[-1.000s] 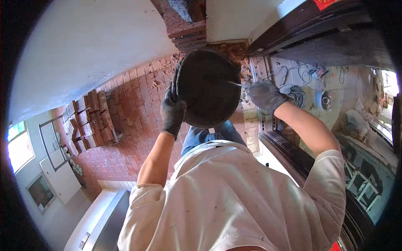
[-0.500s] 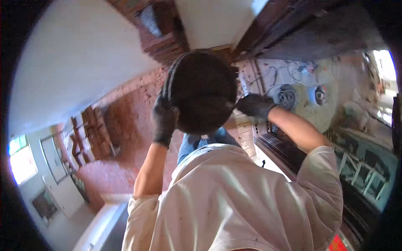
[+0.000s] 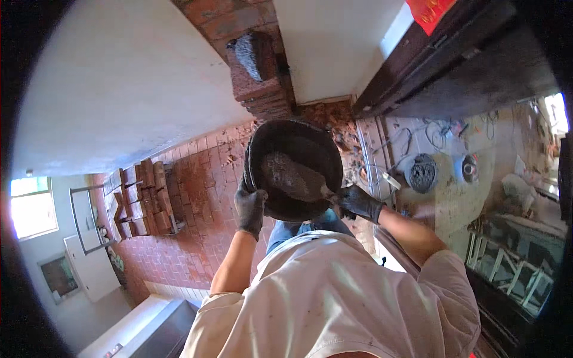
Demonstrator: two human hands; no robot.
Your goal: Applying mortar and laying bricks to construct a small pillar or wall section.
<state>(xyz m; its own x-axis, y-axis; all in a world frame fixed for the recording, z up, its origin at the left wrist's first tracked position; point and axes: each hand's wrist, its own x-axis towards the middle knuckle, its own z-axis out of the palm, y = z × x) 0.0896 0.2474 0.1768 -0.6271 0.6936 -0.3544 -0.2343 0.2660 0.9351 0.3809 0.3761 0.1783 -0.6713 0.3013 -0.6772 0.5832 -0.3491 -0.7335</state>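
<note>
So this is looking like the scooping step, if I'm reading it right: the trowel (image 3: 307, 184) is sitting inside the mouth of the black bucket (image 3: 316, 143), with grey mix (image 3: 276, 167) showing around the blade. The left hand (image 3: 250, 210) is gripping the bucket at its left rim, fingers mostly hiding behind it. The right hand (image 3: 360, 203) is wrapping closed around the trowel's handle, covering most of it. I'm guessing the next move is calling for a steady bucket and a level blade so nothing's sliding off.
</note>
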